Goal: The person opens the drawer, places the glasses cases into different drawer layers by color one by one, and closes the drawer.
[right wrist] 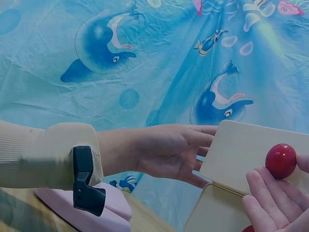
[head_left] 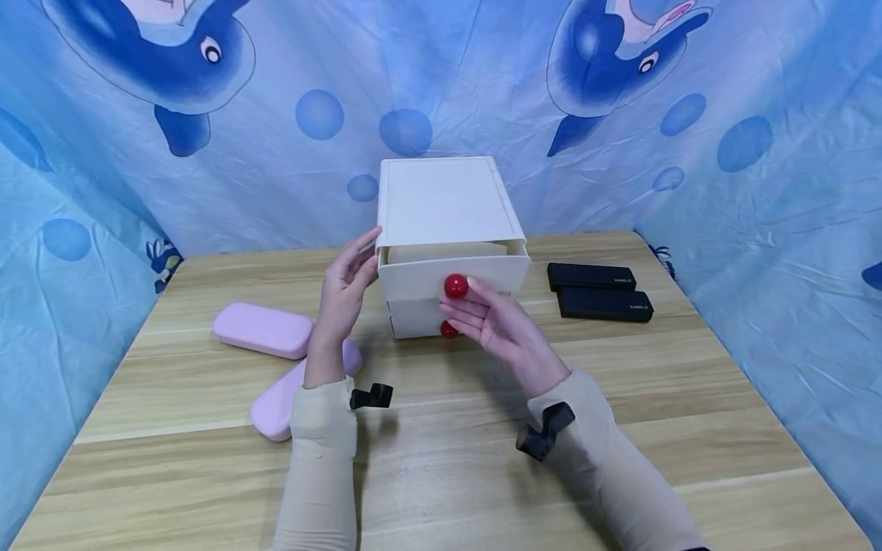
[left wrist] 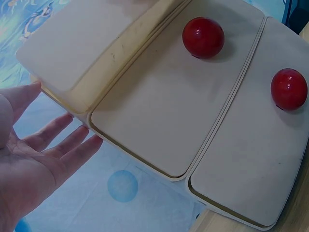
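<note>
The top drawer [head_left: 413, 281] of the smooth white cabinet [head_left: 441, 200], at the table's far middle, stands partway out, so opening or closing it seems only part done; both lower drawers [left wrist: 145, 108] sit closed. Rounded pink cases [head_left: 263, 329] at left and slim black boxes [head_left: 605, 304] at right lie outside on the wood-grained table [head_left: 441, 482]. The hands are apart: the right hand [head_left: 506, 329] pinches the glossy, round red knob [head_left: 456, 286], while the left hand [head_left: 342, 295], fingers extended, touches the cabinet's left side.
</note>
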`<state>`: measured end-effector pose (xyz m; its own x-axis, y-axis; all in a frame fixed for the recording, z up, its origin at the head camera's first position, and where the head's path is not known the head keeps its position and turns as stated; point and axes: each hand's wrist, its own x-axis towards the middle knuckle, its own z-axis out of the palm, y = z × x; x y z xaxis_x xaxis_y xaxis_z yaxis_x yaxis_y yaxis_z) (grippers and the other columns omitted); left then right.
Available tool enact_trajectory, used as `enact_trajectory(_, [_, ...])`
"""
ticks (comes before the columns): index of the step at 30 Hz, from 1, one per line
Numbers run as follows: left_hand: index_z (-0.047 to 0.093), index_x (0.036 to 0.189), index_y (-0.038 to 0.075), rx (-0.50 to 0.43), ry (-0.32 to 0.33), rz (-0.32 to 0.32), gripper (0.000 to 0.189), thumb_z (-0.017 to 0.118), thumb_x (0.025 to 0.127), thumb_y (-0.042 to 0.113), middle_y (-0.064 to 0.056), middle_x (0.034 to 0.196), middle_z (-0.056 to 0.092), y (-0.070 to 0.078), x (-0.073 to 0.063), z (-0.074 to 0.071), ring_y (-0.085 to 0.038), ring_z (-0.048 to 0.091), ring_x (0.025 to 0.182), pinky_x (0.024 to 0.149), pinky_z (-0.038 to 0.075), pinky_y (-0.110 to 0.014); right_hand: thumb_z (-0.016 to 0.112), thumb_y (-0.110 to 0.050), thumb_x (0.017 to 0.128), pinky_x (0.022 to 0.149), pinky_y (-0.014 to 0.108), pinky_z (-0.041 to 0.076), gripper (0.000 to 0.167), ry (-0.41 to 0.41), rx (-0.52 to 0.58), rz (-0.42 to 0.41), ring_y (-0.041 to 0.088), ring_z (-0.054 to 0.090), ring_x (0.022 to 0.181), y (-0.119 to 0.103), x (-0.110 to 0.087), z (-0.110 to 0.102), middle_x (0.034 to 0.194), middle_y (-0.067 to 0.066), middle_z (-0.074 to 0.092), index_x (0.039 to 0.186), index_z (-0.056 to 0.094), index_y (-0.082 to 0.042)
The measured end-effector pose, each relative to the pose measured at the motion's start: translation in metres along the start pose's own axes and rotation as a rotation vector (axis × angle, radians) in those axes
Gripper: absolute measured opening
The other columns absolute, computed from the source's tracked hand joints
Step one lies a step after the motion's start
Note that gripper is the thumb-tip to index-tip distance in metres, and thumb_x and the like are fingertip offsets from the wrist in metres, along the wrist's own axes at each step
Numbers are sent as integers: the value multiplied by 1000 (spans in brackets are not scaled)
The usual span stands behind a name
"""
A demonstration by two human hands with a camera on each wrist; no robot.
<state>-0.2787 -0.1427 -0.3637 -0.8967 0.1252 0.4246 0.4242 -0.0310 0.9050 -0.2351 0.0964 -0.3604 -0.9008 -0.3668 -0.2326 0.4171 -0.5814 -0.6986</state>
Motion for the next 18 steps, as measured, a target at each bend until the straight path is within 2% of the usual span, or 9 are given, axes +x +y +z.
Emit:
enact_trajectory(10, [45, 144, 5, -9, -5, 6, 42, 46, 102, 7, -10, 146, 45, 0, 0, 1, -30, 48, 132, 99, 50, -20, 56, -22, 99, 96, 34, 54, 17, 16, 10, 3, 21, 72, 96, -2, 4, 1, 101, 9, 74, 106, 67, -11])
enact_trajectory(18, [44, 144, 5, -21, -7, 6, 43, 46, 102, 8, -11, 147, 45, 0, -1, 1, -30, 48, 133, 98, 51, -19, 52, -22, 101, 83, 31, 60, 20, 23, -7, -7, 20, 74, 89, -4, 11, 1, 93, 10, 76, 102, 69, -11])
